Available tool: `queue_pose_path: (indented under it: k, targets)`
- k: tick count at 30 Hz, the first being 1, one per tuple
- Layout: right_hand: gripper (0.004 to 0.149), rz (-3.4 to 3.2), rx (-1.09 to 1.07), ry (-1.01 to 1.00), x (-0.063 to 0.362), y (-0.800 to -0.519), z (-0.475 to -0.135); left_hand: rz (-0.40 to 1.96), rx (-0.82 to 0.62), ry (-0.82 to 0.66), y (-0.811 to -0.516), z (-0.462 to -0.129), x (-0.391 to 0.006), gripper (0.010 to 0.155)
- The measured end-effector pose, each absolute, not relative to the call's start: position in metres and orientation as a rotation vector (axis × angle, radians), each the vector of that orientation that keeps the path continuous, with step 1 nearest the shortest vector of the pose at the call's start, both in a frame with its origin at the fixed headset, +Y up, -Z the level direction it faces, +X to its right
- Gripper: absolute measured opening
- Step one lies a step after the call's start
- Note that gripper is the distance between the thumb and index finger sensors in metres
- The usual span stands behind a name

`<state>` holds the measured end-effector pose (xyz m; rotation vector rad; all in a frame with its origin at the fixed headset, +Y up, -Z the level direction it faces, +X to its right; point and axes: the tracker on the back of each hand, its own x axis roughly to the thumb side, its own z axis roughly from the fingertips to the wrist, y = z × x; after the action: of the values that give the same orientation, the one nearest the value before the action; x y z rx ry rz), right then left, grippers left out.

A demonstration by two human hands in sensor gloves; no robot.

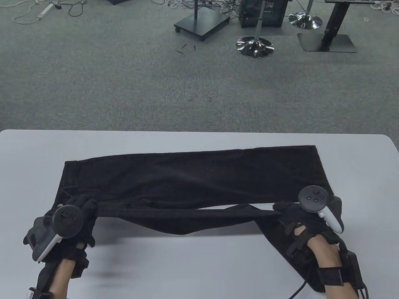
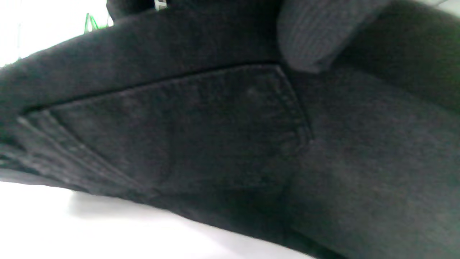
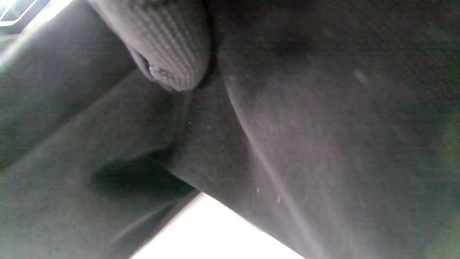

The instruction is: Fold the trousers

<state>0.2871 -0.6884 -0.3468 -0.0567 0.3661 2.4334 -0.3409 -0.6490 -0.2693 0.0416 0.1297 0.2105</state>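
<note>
Lying across the white desk (image 1: 193,268) are soft black cloth trousers (image 1: 193,174). The left hand (image 1: 67,224), at 8 o'clock, and the right hand (image 1: 307,218), at 4 o'clock, each grip one end of a raised leg.

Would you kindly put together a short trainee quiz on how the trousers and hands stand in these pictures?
1. True or false: one leg of the trousers lies flat along the table's far side.
2. Which hands grip the lifted near leg? A) left only B) right only C) both
3. Fill in: the left wrist view shows a stitched ___.

Key: 1 true. 2 C: the left hand and right hand each hold an end. 3 pocket.
</note>
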Motion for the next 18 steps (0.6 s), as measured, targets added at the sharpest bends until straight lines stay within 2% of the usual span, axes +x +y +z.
queue_pose_path:
  k: [4, 11, 13, 16, 18]
  targets:
    - [0.044, 2.179, -0.023, 0.421, 0.306, -0.675, -0.354, 0.231, 0.036, 0.142, -0.643, -0.280, -0.347, 0.049]
    - [0.044, 1.974, 0.011, 0.514, 0.315, -0.615, -0.383, 0.262, 0.100, 0.150, -0.607, -0.311, -0.346, 0.048]
    - [0.044, 1.944, -0.009, 0.520, 0.315, -0.606, -0.392, 0.262, 0.104, 0.148, -0.600, -0.322, -0.345, 0.048]
    - [0.047, 1.975, -0.114, 0.474, 0.313, -0.605, -0.408, 0.253, 0.115, 0.166, -0.598, -0.344, -0.342, 0.049]
    - [0.048, 2.046, -0.215, 0.432, 0.308, -0.615, -0.418, 0.226, 0.104, 0.184, -0.605, -0.359, -0.336, 0.050]
